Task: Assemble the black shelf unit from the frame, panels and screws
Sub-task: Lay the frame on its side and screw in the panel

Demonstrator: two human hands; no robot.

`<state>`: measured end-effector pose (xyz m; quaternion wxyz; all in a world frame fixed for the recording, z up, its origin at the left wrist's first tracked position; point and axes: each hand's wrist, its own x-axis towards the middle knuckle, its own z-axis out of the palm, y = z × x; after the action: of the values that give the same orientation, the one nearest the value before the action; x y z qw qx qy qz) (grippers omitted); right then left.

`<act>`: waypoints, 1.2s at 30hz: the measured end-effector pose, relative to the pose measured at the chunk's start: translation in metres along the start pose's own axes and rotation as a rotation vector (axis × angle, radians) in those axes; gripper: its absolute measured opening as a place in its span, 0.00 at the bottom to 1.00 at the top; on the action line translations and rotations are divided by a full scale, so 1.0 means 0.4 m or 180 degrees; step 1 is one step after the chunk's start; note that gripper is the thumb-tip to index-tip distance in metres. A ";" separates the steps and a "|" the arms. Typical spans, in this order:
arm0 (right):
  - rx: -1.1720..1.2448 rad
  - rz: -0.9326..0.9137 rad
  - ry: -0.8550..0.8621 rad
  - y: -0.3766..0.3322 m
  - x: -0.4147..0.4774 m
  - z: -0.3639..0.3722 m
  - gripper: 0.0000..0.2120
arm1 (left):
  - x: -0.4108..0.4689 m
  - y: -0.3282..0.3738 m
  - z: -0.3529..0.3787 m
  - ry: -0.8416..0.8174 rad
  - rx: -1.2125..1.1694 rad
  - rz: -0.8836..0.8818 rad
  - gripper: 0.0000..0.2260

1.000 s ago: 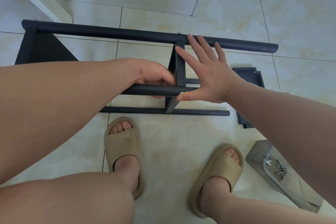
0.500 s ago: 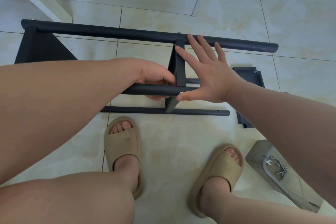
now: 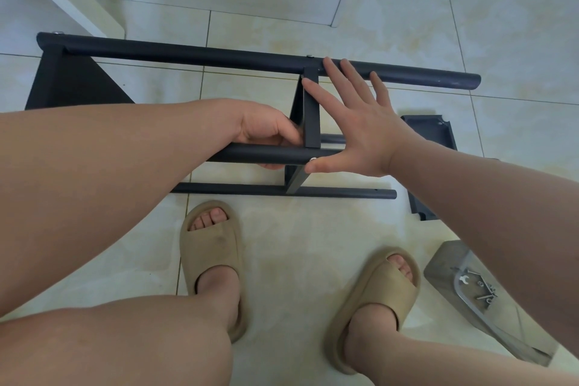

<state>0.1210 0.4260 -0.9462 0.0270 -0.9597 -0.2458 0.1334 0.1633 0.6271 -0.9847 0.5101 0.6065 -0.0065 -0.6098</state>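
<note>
The black shelf frame (image 3: 194,55) lies on its side on the tiled floor, its long tubes running left to right. A black panel (image 3: 310,110) stands between the far tube and the near upper tube (image 3: 266,155). My left hand (image 3: 266,131) grips the near upper tube just left of that panel. My right hand (image 3: 354,122) lies flat with straight fingers against the panel's right face, its thumb beside a silver screw (image 3: 312,159) in the tube. Another black panel (image 3: 72,84) closes the frame's left end.
A loose black panel (image 3: 432,131) lies on the floor at the right, partly behind my right forearm. A clear plastic bag (image 3: 476,291) with screws and a small wrench lies at the lower right. My feet in beige slippers stand before the frame. White furniture stands behind.
</note>
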 end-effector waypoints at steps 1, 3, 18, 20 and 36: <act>0.0001 0.0000 0.0000 0.000 0.000 0.000 0.57 | 0.000 -0.001 -0.002 -0.0029 -0.0037 0.0011 0.04; 0.0004 0.0003 0.0006 -0.001 0.000 0.000 0.57 | 0.001 -0.002 -0.005 -0.0077 -0.0091 0.0017 0.04; 0.0015 0.0004 0.0001 0.000 0.001 0.000 0.57 | 0.002 0.003 0.003 0.0088 -0.0037 -0.0135 0.06; 0.0018 0.0004 0.0000 0.000 0.000 -0.001 0.57 | 0.001 0.002 0.002 0.0044 -0.0009 -0.0097 0.06; 0.0010 -0.0009 -0.0010 0.000 0.001 0.000 0.56 | 0.010 0.000 -0.003 0.0122 -0.0084 -0.0253 0.05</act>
<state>0.1214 0.4260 -0.9464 0.0283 -0.9591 -0.2471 0.1353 0.1653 0.6254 -0.9880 0.4934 0.6111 0.0354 -0.6179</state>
